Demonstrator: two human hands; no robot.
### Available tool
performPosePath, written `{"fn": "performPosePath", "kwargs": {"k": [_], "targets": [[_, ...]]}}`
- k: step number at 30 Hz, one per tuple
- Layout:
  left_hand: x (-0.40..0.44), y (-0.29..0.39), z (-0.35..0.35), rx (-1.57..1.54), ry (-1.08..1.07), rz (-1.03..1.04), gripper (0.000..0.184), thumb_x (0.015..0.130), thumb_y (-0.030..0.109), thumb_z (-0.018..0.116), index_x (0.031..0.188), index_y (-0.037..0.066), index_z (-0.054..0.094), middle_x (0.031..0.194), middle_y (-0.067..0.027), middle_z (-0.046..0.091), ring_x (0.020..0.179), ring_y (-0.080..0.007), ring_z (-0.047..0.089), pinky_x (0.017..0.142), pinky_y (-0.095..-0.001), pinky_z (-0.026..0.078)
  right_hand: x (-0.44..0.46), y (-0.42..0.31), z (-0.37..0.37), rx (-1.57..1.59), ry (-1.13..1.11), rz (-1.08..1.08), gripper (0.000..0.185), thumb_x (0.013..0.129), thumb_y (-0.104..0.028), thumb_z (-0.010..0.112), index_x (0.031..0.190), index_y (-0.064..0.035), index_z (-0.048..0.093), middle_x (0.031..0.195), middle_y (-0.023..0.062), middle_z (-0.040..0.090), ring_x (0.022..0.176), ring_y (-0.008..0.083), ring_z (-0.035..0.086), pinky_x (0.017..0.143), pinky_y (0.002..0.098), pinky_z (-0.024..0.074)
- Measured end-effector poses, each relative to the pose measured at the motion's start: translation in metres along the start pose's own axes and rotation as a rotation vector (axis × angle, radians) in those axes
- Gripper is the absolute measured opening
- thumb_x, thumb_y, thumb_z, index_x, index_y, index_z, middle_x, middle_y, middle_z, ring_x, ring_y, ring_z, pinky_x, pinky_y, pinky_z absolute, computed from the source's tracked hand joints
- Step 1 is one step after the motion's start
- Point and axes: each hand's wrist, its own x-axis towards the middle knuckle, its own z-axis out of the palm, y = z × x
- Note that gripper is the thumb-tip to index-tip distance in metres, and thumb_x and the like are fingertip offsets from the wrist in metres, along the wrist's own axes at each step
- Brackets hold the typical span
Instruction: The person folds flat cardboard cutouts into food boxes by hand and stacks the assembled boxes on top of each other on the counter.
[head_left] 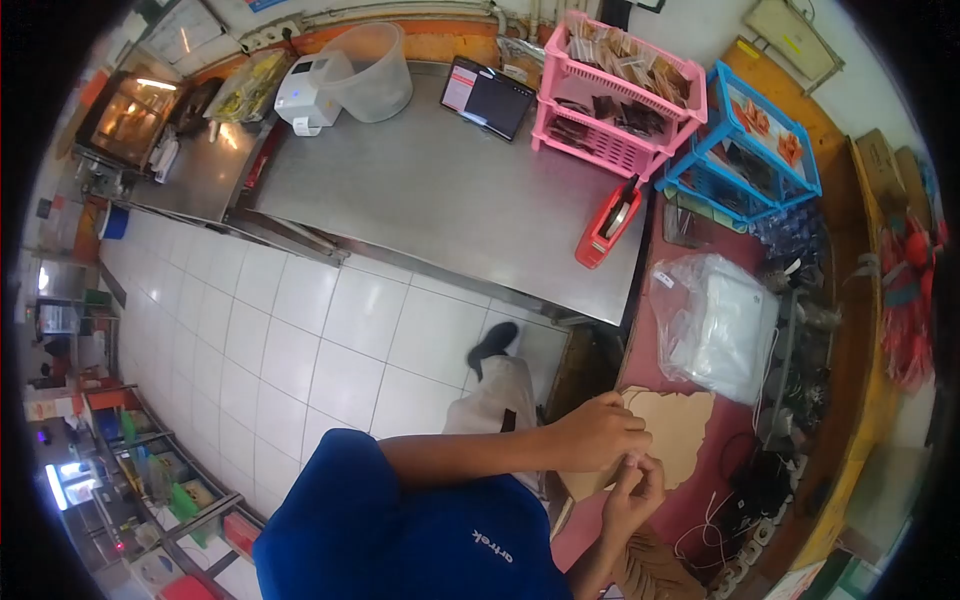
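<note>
At the lower right, my left hand [597, 432] is closed, its fingertips pinched at the edge of a brown paper piece [680, 425]. Just below it my right hand [632, 492] is also closed, thumb and fingers pressed together near the same paper. The two hands meet at their fingertips. The brown paper lies over the reddish surface [645, 345], with a ragged edge on its right side. More brown paper [650, 568] is stacked beneath my right hand. What exactly the fingertips pinch is too small to tell.
The steel table [440, 200] holds a red tape dispenser [606, 225], a tablet [487, 97], a white printer [312, 90], a clear bin [375, 75] and a pink rack [620, 95]. A blue rack [745, 145], plastic bags [715, 325] and cables [715, 525] lie right.
</note>
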Motion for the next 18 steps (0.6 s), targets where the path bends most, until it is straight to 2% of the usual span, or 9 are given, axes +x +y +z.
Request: {"fn": "performPosePath", "kwargs": {"k": [7, 9, 12, 13, 15, 18], "targets": [[-0.008, -0.047, -0.048, -0.144, 0.033, 0.107, 0.007, 0.088, 0.014, 0.066, 0.095, 0.014, 0.068, 0.090, -0.0013, 0.065, 0.087, -0.0204, 0.066, 0.089, -0.0374, 0.046, -0.001, -0.029, 0.057, -0.040, 0.115, 0.140, 0.011, 0.101, -0.007, 0.067, 0.100, 0.0044, 0.069, 0.084, 0.0081, 0.068, 0.078, 0.0159, 0.062, 0.073, 0.0296, 0.0494], [-0.014, -0.066, -0.075, -0.216, 0.021, 0.086, 0.011, 0.088, 0.015, 0.068, 0.098, 0.014, 0.070, 0.092, -0.0018, 0.065, 0.087, -0.0210, 0.066, 0.088, -0.0369, 0.047, 0.007, -0.045, 0.082, -0.093, 0.055, 0.189, 0.009, 0.104, -0.005, 0.066, 0.105, 0.0042, 0.066, 0.096, 0.0045, 0.069, 0.090, 0.0114, 0.062, 0.084, 0.0264, 0.0503], [-0.029, -0.097, -0.122, -0.166, 0.065, 0.040, 0.004, 0.090, 0.016, 0.065, 0.092, 0.012, 0.068, 0.092, -0.0041, 0.066, 0.088, -0.0235, 0.066, 0.088, -0.0388, 0.048, 0.024, -0.070, 0.129, 0.076, 0.010, 0.235, 0.008, 0.104, -0.005, 0.067, 0.103, 0.0033, 0.067, 0.094, 0.0043, 0.068, 0.088, 0.0109, 0.061, 0.082, 0.0258, 0.0498], [-0.035, -0.106, -0.138, -0.174, 0.066, 0.031, 0.004, 0.090, 0.016, 0.065, 0.092, 0.012, 0.068, 0.092, -0.0041, 0.066, 0.088, -0.0235, 0.066, 0.088, -0.0388, 0.048, 0.031, -0.077, 0.145, 0.069, 0.003, 0.243, 0.008, 0.104, -0.005, 0.067, 0.103, 0.0033, 0.067, 0.094, 0.0043, 0.068, 0.088, 0.0109, 0.061, 0.082, 0.0258, 0.0498], [-0.049, -0.126, -0.170, -0.196, 0.122, -0.058, 0.006, 0.091, 0.017, 0.066, 0.094, 0.012, 0.069, 0.092, -0.0039, 0.066, 0.086, -0.0229, 0.066, 0.085, -0.0386, 0.050, 0.045, -0.084, 0.177, -0.045, -0.100, 0.078, 0.008, 0.104, -0.005, 0.068, 0.100, 0.0023, 0.067, 0.093, 0.0038, 0.068, 0.086, 0.0104, 0.061, 0.079, 0.0251, 0.0490], [-0.069, -0.148, -0.210, -0.230, 0.184, -0.101, 0.008, 0.091, 0.018, 0.067, 0.095, 0.012, 0.069, 0.091, -0.0039, 0.066, 0.083, -0.0241, 0.066, 0.083, -0.0396, 0.050, 0.054, -0.091, 0.212, -0.082, -0.225, 0.159, 0.007, 0.102, -0.004, 0.070, 0.098, 0.0015, 0.067, 0.092, 0.0035, 0.068, 0.084, 0.0100, 0.061, 0.077, 0.0247, 0.0483]]}}
